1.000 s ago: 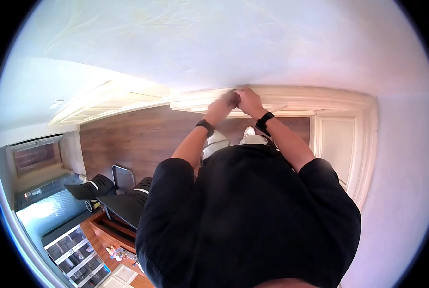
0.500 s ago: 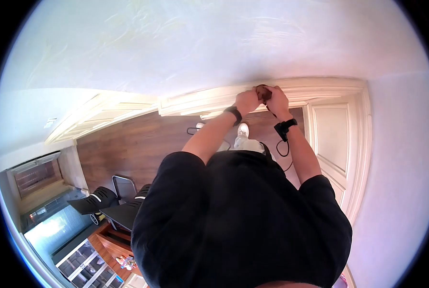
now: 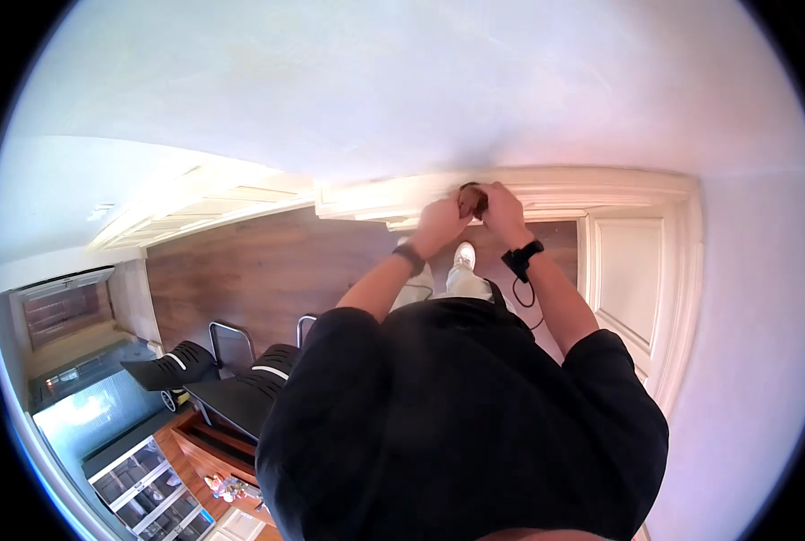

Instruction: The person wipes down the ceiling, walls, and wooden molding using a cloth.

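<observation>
A small dark reddish-brown, rounded object [image 3: 471,200] sits between my two hands; blur and fingers leave its kind unclear. From the left, my left hand [image 3: 440,223] closes its fingers on it, and a dark band circles that wrist. My right hand [image 3: 503,213] grips the same object from the other side, fingers curled. Its wrist carries a black strapped device [image 3: 521,260] with a thin cable hanging down. Both hands are raised in front of a cream moulded door frame [image 3: 592,185].
A cream panelled door [image 3: 630,270] stands at the right. Black chairs [image 3: 240,397] with metal frames are at the lower left, near a wooden cabinet [image 3: 209,451]. My shoe [image 3: 464,255] rests on the brown wood floor [image 3: 249,270]. The pale wall [image 3: 402,90] rises ahead.
Both hands have shifted a little left and lower in view, with the brown object still between them. The camera view has moved slightly; more of the chairs shows.
</observation>
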{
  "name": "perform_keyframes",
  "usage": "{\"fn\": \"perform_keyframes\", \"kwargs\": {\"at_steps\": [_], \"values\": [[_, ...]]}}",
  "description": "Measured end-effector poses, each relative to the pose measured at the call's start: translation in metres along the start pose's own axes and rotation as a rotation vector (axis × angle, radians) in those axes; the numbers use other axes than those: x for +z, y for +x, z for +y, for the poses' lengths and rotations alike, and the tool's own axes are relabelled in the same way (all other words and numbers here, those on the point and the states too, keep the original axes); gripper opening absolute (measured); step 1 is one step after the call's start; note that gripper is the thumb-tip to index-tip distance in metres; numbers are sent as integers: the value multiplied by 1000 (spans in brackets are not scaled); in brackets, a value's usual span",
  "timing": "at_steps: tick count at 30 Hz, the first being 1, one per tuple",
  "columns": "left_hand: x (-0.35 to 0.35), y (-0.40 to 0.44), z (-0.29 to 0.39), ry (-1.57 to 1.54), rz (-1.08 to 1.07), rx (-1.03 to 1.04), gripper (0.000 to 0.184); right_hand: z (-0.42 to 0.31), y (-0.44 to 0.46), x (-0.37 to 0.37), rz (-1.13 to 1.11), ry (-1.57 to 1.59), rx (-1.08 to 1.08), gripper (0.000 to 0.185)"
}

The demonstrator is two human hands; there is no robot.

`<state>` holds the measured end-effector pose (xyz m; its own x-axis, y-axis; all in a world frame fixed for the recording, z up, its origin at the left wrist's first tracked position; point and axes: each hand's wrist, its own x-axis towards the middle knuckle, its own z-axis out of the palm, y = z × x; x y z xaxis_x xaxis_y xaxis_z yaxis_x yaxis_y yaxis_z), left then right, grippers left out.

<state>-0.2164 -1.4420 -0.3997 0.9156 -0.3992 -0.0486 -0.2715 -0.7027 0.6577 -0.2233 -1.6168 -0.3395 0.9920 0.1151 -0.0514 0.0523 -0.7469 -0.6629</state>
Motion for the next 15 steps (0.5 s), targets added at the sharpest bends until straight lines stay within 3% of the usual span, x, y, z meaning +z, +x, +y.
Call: {"fn": "perform_keyframes", "kwargs": {"at_steps": [3,9,13,15], "values": [[-61,-34,23,-33,-10,-95,32,-39,-9,0,-12,56,-52,54],[-159,-50,74,-37,234,-88,49,-123,-4,-53,218,246,-235,59],[-217,-44,110,-153,520,240,59,-178,7,-99,480,270,-493,57],[-230,-34,111,-178,502,300,61,-199,10,-116,607,194,-599,56]]}}
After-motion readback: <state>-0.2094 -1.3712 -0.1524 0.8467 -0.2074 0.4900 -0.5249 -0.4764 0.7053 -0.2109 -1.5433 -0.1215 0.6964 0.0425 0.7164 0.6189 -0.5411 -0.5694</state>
